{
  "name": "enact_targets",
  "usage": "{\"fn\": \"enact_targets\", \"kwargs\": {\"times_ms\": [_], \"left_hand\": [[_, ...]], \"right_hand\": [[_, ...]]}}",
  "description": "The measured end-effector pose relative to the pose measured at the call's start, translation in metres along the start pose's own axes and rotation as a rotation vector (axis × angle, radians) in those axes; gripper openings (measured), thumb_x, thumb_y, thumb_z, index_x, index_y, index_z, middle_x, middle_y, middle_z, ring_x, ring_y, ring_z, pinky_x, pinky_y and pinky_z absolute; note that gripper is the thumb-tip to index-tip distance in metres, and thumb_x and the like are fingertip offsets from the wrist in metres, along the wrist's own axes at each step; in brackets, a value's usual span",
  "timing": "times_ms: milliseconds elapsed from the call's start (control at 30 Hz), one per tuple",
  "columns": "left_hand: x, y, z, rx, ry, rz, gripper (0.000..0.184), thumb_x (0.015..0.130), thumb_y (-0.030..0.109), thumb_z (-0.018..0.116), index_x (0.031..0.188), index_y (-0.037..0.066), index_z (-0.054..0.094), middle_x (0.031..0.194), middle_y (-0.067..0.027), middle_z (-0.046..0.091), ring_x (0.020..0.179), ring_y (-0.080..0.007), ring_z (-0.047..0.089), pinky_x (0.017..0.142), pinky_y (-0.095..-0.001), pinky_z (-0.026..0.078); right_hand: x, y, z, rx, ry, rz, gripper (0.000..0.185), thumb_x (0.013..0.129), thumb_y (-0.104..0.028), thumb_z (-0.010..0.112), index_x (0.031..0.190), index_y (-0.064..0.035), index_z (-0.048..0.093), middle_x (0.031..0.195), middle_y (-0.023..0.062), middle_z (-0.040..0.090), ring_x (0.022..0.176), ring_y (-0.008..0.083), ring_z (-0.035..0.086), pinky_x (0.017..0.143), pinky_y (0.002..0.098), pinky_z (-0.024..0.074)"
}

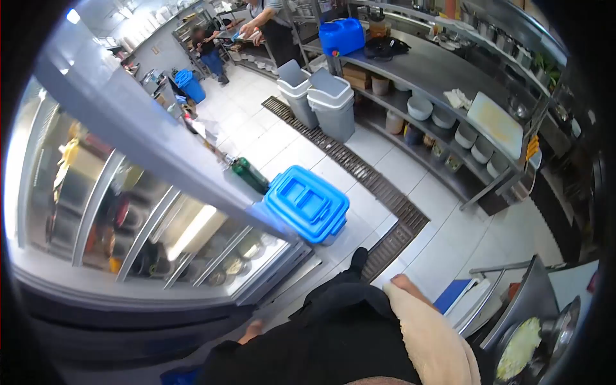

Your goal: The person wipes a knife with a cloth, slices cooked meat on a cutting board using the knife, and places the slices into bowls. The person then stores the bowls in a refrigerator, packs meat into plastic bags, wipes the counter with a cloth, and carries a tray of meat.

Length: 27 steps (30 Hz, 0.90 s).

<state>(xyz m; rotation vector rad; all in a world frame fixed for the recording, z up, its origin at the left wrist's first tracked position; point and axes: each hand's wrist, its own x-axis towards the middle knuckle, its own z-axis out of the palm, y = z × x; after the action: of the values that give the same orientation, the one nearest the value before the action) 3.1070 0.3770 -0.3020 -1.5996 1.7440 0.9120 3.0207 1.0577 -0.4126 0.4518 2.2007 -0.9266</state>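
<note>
My left hand (251, 332) hangs low beside my dark clothing, near the base of the glass-door fridge (122, 295). Only a small part of it shows, and its fingers cannot be made out. On the other side, my right hand (414, 290) is partly covered by a long cream-coloured cloth (431, 333) along my front. Whether that hand grips the cloth is hidden. A blue lidded bin (307, 204) stands on the floor ahead of me, touched by neither hand.
A floor drain grating (359, 170) crosses the white tiles. Grey bins (330, 106) stand beside a steel table (443, 74) bearing a cutting board (495, 125) and blue jerrycan (342, 36). Pale food fills a pan (520, 350) at lower right. Two people (273, 29) work farther back.
</note>
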Motion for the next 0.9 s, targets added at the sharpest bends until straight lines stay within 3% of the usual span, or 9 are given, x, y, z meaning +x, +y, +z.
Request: {"fn": "enact_targets", "kwargs": {"times_ms": [133, 300, 333, 367, 400, 467, 667, 767, 900], "left_hand": [[-0.007, 0.111, 0.177, 0.565, -0.43, 0.383, 0.053, 0.095, 0.05, 0.062, 0.112, 0.001, 0.069, 0.104, -0.0224, 0.07, 0.087, -0.0366, 0.068, 0.079, -0.0482, 0.055], [-0.014, 0.345, 0.311, 0.597, -0.454, 0.874, 0.057, 0.094, 0.056, 0.06, 0.097, 0.001, 0.075, 0.09, -0.0194, 0.072, 0.068, -0.0315, 0.071, 0.066, -0.0453, 0.057], [-0.023, 0.4, 0.325, 0.617, -0.391, 0.635, 0.039, 0.089, 0.034, 0.072, 0.116, 0.006, 0.072, 0.09, -0.0084, 0.071, 0.076, -0.023, 0.067, 0.065, -0.0439, 0.056], [-0.033, 0.445, 0.332, 0.695, -0.171, 1.217, 0.041, 0.093, 0.038, 0.069, 0.115, 0.004, 0.072, 0.09, -0.0103, 0.072, 0.072, -0.0227, 0.066, 0.061, -0.0397, 0.055], [-0.066, 0.486, 0.335, 0.374, -0.291, 0.939, 0.055, 0.094, 0.046, 0.063, 0.121, -0.002, 0.071, 0.119, -0.0276, 0.071, 0.116, -0.037, 0.068, 0.097, -0.0439, 0.053], [-0.101, 0.558, 0.341, 0.228, -0.259, 1.043, 0.054, 0.094, 0.041, 0.066, 0.125, -0.002, 0.068, 0.117, -0.0259, 0.073, 0.114, -0.0366, 0.069, 0.098, -0.0429, 0.053], [-0.163, 0.67, 0.355, 0.071, -0.343, 1.018, 0.048, 0.097, 0.041, 0.066, 0.131, 0.006, 0.065, 0.097, -0.0088, 0.07, 0.075, -0.0214, 0.064, 0.066, -0.0361, 0.053], [-0.131, 0.668, 0.379, 0.107, -0.444, 0.877, 0.036, 0.1, 0.039, 0.063, 0.102, 0.003, 0.068, 0.078, -0.0051, 0.065, 0.06, -0.0149, 0.056, 0.051, -0.0311, 0.046], [-0.144, 0.72, 0.392, 0.813, -0.427, 0.837, 0.032, 0.099, 0.036, 0.063, 0.101, 0.004, 0.067, 0.078, -0.0046, 0.063, 0.061, -0.0152, 0.057, 0.052, -0.031, 0.046]], "right_hand": [[0.061, 0.004, -0.039, 0.132, 0.097, -0.011, 0.033, 0.09, -0.034, 0.064, 0.103, -0.0055, 0.077, 0.1, 0.0167, 0.077, 0.096, 0.035, 0.072, 0.088, 0.0472, 0.0555], [0.061, 0.023, -0.191, 0.045, 0.055, 0.067, 0.035, 0.09, -0.033, 0.06, 0.101, -0.0042, 0.077, 0.104, 0.0205, 0.075, 0.096, 0.0391, 0.071, 0.089, 0.0499, 0.055], [0.065, 0.031, -0.221, 0.067, 0.053, 0.136, 0.036, 0.09, -0.033, 0.06, 0.101, -0.004, 0.077, 0.104, 0.0208, 0.075, 0.096, 0.0389, 0.071, 0.088, 0.0498, 0.0552], [0.066, 0.038, -0.25, 0.097, 0.059, 0.203, 0.036, 0.09, -0.033, 0.06, 0.101, -0.0037, 0.077, 0.104, 0.021, 0.075, 0.096, 0.0388, 0.071, 0.088, 0.0497, 0.0554], [0.066, 0.043, -0.276, 0.117, 0.069, 0.261, 0.036, 0.089, -0.033, 0.06, 0.101, -0.0034, 0.077, 0.103, 0.0213, 0.075, 0.095, 0.0386, 0.071, 0.088, 0.0495, 0.0556], [0.074, 0.053, -0.318, 0.164, 0.083, 0.348, 0.037, 0.089, -0.034, 0.06, 0.1, -0.0029, 0.077, 0.103, 0.0218, 0.075, 0.095, 0.0384, 0.072, 0.087, 0.0493, 0.056], [0.145, 0.05, -0.38, 0.152, 0.06, 0.359, 0.039, 0.089, -0.034, 0.059, 0.098, -0.0014, 0.078, 0.102, 0.0232, 0.075, 0.094, 0.0375, 0.073, 0.085, 0.0485, 0.0572], [0.196, 0.009, -0.397, 0.004, -0.059, 0.328, 0.04, 0.088, -0.034, 0.059, 0.098, -0.0007, 0.078, 0.102, 0.0239, 0.075, 0.093, 0.0371, 0.073, 0.084, 0.0482, 0.0578], [0.292, -0.018, -0.419, 0.043, 0.231, 0.191, 0.041, 0.09, -0.033, 0.054, 0.099, 0.0, 0.077, 0.108, 0.0253, 0.073, 0.101, 0.0412, 0.071, 0.091, 0.0527, 0.0557]]}}
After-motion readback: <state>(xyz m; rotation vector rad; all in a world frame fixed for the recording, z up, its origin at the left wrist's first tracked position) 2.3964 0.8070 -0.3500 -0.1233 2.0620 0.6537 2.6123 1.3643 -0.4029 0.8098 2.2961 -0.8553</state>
